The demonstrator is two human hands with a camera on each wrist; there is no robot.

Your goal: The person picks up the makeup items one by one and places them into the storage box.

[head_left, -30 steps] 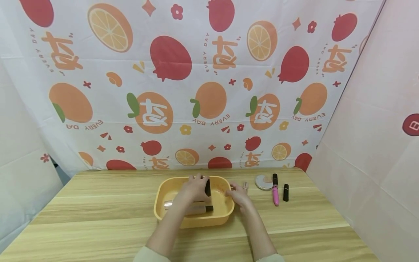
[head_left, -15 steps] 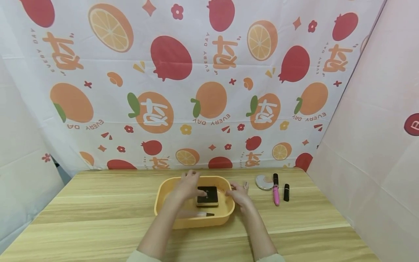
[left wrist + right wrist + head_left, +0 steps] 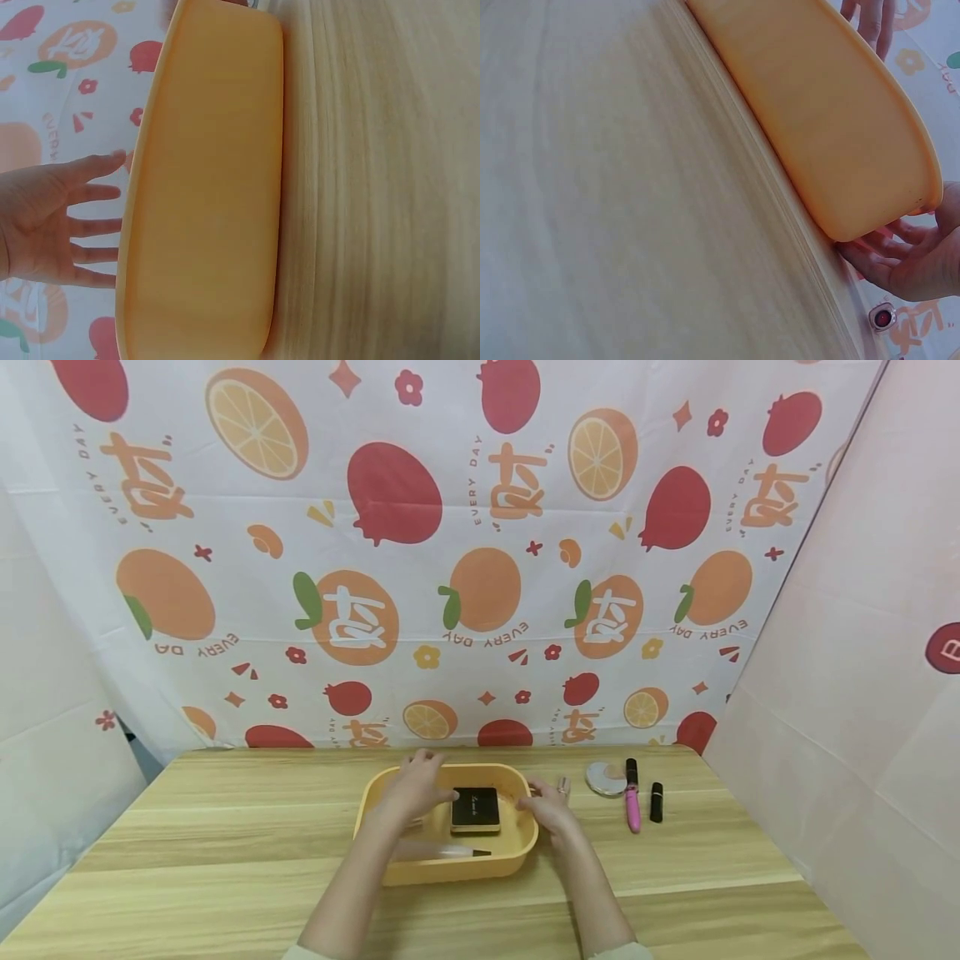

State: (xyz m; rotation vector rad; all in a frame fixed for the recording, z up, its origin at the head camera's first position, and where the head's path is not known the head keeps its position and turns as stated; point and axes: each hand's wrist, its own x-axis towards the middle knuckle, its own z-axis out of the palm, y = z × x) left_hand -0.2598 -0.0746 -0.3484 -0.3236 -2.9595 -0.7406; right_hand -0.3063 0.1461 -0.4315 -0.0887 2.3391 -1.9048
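A yellow plastic basin (image 3: 450,872) stands on the table, holding a black square case (image 3: 476,814) with gold edges and a pale, clear tube (image 3: 442,852) with a black tip. Over the basin's left part hovers my left hand (image 3: 411,789), its thumb near the case. Its fingers are spread and fairly straight in the left wrist view, with nothing between them. My right hand (image 3: 550,810) holds the basin's right end, thumb at the rim and fingers against the outer wall. My left forearm hides the basin's left interior.
Just right of the basin lies a small lipstick-like item (image 3: 563,787). Farther right are a round silver compact (image 3: 602,781), a pink tube with a black top (image 3: 633,806) and a short black tube (image 3: 656,802). A fruit-print curtain (image 3: 480,635) hangs behind the table.
My left hand has let go of the black case, which now lies flat in the basin, and has moved left and slightly up. My right hand stays at the basin's end.
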